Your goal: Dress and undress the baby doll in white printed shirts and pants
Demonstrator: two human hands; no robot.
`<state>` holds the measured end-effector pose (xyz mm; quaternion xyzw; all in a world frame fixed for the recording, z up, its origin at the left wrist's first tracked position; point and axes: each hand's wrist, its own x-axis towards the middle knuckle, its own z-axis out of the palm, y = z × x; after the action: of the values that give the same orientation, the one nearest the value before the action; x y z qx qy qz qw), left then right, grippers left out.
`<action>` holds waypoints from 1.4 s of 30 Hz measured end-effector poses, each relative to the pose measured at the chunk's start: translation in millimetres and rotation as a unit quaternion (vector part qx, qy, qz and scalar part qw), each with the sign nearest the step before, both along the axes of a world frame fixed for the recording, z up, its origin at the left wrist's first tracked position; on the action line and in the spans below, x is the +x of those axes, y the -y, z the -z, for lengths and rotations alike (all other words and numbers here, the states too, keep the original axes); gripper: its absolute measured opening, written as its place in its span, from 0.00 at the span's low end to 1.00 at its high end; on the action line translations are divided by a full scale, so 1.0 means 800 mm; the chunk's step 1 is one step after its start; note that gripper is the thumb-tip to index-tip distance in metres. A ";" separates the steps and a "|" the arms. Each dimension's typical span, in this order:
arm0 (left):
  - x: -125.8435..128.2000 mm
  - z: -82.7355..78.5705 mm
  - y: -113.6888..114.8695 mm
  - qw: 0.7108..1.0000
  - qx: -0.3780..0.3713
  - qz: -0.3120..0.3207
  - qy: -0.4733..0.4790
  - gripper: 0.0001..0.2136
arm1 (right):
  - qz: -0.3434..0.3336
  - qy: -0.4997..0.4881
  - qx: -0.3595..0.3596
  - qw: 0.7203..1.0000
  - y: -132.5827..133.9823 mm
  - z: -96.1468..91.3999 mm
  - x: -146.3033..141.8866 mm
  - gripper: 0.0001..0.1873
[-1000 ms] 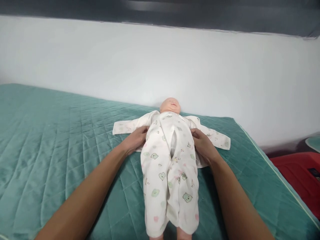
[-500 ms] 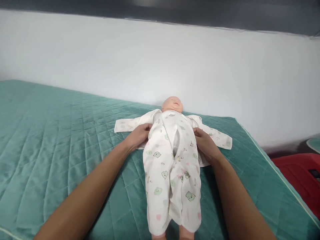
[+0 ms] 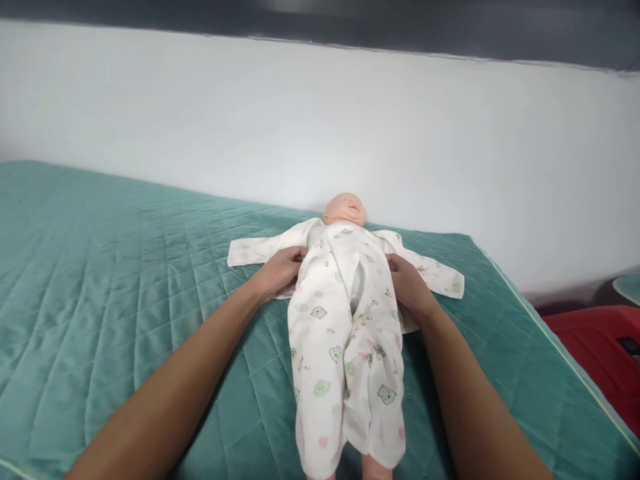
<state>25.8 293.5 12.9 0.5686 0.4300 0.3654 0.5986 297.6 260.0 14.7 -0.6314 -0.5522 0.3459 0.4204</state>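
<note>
A baby doll [image 3: 345,210] lies on its back, dressed in white printed baby pants [image 3: 320,353] and a matching long-sleeved top [image 3: 260,249]. The pants reach high over the belly, with a slit at the crotch and the lower legs showing below the cuffs. At one side of the waist, my left hand [image 3: 281,272] is closed on the pants' edge, its fingertips partly tucked behind the cloth. My right hand [image 3: 407,283] pinches the opposite side of the waist, its fingertips also partly hidden. Both sleeves stretch out flat to the sides.
A green quilted cover [image 3: 125,300] spreads under the doll. Behind it rises a white wall [image 3: 200,113] with a dark band along the top. Beyond the cover's right edge stands a red object [image 3: 595,347].
The pants have shifted slightly to the right and their legs hang a little lower in view. My left hand has moved slightly inward; my right hand stays almost in place.
</note>
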 end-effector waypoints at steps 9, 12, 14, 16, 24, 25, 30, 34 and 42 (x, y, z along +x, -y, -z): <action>-0.004 -0.013 0.007 0.995 0.053 -0.056 -0.055 0.04 | 0.063 0.131 0.019 0.989 -0.003 0.004 -0.001 0.07; -0.009 -0.010 0.004 0.991 0.052 -0.101 -0.074 0.03 | 0.081 0.149 0.020 0.985 -0.003 0.002 0.000 0.05; -0.012 -0.005 -0.001 0.985 0.062 -0.124 -0.099 0.03 | 0.089 0.161 0.017 0.983 -0.003 0.001 0.002 0.05; -0.014 0.000 -0.005 0.976 0.088 -0.140 -0.141 0.03 | 0.090 0.165 0.011 0.982 -0.002 0.001 0.003 0.05; -0.004 0.001 -0.008 0.919 0.197 -0.150 -0.306 0.03 | 0.025 0.276 0.021 0.961 -0.005 0.003 0.008 0.08; -0.003 0.002 -0.009 0.924 0.199 -0.144 -0.294 0.04 | 0.013 0.294 0.023 0.956 -0.007 0.004 0.009 0.08; 0.000 0.010 -0.014 0.940 0.213 -0.115 -0.242 0.03 | -0.023 0.306 0.030 0.951 -0.012 0.001 0.005 0.08; 0.001 0.007 -0.015 0.936 0.233 -0.082 -0.251 0.04 | -0.037 0.249 0.040 0.967 -0.009 -0.006 -0.001 0.08; 0.004 -0.002 -0.006 0.983 0.148 -0.060 -0.090 0.10 | -0.058 0.022 0.036 0.997 0.004 -0.014 -0.015 0.12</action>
<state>28.8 298.0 14.6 0.6546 0.4564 0.4074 0.4441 285.6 256.9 26.2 -0.5902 -0.6092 0.3352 0.4100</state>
